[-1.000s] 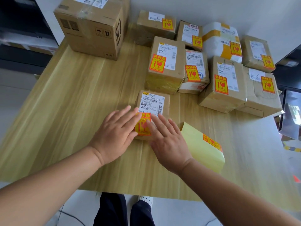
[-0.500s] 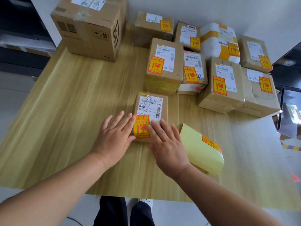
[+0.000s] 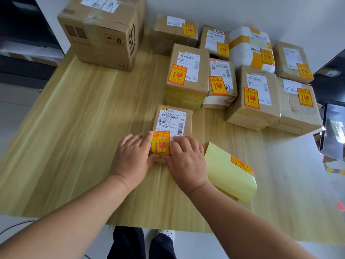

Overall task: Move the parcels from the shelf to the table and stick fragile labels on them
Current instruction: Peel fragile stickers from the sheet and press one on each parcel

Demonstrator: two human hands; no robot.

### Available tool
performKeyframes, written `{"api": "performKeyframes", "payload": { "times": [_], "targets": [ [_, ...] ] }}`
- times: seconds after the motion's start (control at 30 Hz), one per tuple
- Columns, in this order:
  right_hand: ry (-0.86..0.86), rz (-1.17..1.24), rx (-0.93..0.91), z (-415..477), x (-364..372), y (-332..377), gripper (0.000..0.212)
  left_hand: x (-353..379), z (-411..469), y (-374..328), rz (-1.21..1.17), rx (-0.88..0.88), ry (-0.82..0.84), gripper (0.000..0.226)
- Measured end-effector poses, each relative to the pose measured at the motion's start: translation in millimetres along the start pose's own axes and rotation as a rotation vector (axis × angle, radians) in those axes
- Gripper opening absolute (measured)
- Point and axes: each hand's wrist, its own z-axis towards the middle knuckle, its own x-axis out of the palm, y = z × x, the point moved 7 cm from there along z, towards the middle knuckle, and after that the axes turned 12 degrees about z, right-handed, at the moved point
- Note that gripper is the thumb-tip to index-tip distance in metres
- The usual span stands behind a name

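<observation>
parcel under inspection: small brown cardboard parcel at centre of frame, standing on the pale wood-grain table, apart from the other boxes. a white shipping label covers the far part of its top face. a red-and-yellow fragile label is stuck on the near part, overlapping the lower edge of the shipping label.

left hand: palm down, fingers laid on the parcel top at the left edge of the fragile label, thumb against the near side of the box. the fingers press; nothing is grasped.

right hand: palm down, fingertips on the right edge of the same label, likewise pressing with no grasp.

yellow label sheet: lies on the table just right of the right hand, its near-left corner curled up, one fragile label showing at its right edge.

upper left of frame: large carton, handling marks printed on its side, white labels on its top.

upper right of frame: cluster of brown parcels packed close together, each visible top bearing a fragile label. among them sits a white parcel with yellow tape. the nearest box of the cluster stands just beyond the small parcel, not touching it.

bottom centre: dark trousers below the table edge.
</observation>
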Motion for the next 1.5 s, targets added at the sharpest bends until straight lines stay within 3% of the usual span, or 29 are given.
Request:
{"api": "performKeyframes", "payload": {
  "times": [0.43, 0.73, 1.0, 1.23, 1.33, 1.4, 1.5],
  "targets": [
    [0.010, -0.042, -0.061, 4, 1, -1, 0.023, -6, 0, 2, -0.047, 0.061, -0.120, 0.055],
    [0.025, 0.049, -0.062, 1, -3, -3, 0.021, -6, 0, 4, -0.076, 0.082, -0.046, 0.063],
    [0.173, 0.064, 0.022, -1, -6, -2, 0.038, -13, -2, 2, -0.086, 0.021, 0.067, 0.087],
    [0.118, 0.071, 0.037, 5, 0, -4, 0.019, -6, 2, 3, -0.104, -0.004, 0.059, 0.066],
    [0.130, 0.151, 0.014, -2, -6, -4, 0.031, 0, -4, 7, -0.222, -0.056, 0.149, 0.067],
    [0.161, 0.189, 0.092, -8, -12, -7, 0.048, 7, -10, 11, -0.339, -0.162, 0.248, 0.071],
    [0.214, 0.354, 0.482, -19, -16, -23, 0.063, 12, -16, 15, -0.548, -0.341, 0.351, 0.072]
  ]
}}
